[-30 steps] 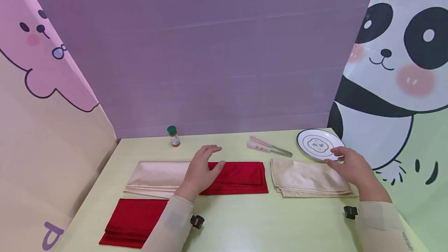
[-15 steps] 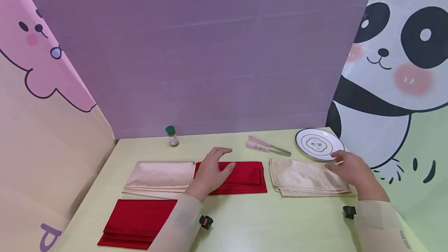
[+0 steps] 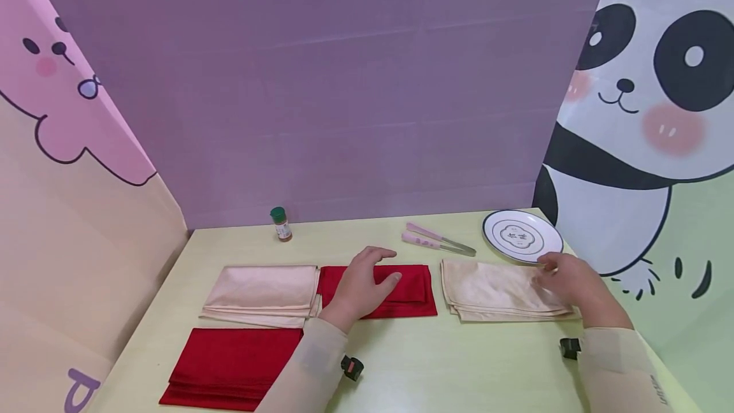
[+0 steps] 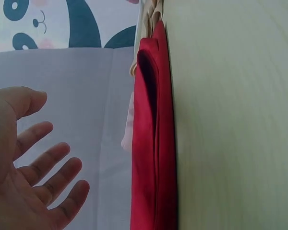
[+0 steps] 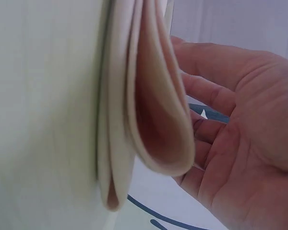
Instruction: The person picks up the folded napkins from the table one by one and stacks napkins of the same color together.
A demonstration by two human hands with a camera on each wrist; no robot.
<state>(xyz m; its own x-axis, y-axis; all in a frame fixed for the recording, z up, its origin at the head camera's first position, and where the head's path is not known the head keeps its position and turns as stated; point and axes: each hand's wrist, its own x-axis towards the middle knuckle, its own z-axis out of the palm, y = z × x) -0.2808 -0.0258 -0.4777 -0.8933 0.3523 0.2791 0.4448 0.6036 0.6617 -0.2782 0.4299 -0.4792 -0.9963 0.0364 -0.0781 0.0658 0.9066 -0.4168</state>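
Note:
My right hand (image 3: pixel 568 282) hovers at the right end of a folded cream cloth (image 3: pixel 487 289), its fingers relaxed and slightly bent. In the right wrist view the thumb and fingers stretch behind the cloth's looped fold (image 5: pixel 158 120), which partly hides them. A white plate with a dark rim (image 3: pixel 497 234) lies just beyond these fingertips. My left hand (image 3: pixel 360 289) is held over a folded red cloth (image 3: pixel 415 285), thumb and fingers spread apart. The left wrist view shows this hand (image 4: pixel 19 177) with nothing in it, beside the red cloth's folded edge (image 4: pixel 156 139).
A folded pale pink cloth (image 3: pixel 264 285) lies left of the middle red one, and a second red cloth (image 3: pixel 229 362) in front of it. Pink-handled tongs (image 3: pixel 438 242) and a small green-capped bottle (image 3: pixel 281 225) stand along the back of the table (image 3: pixel 447 368).
My left hand has moved right, from the seam between the pink and red cloths to over the red one. My right hand has drawn slightly back from the plate toward the cream cloth.

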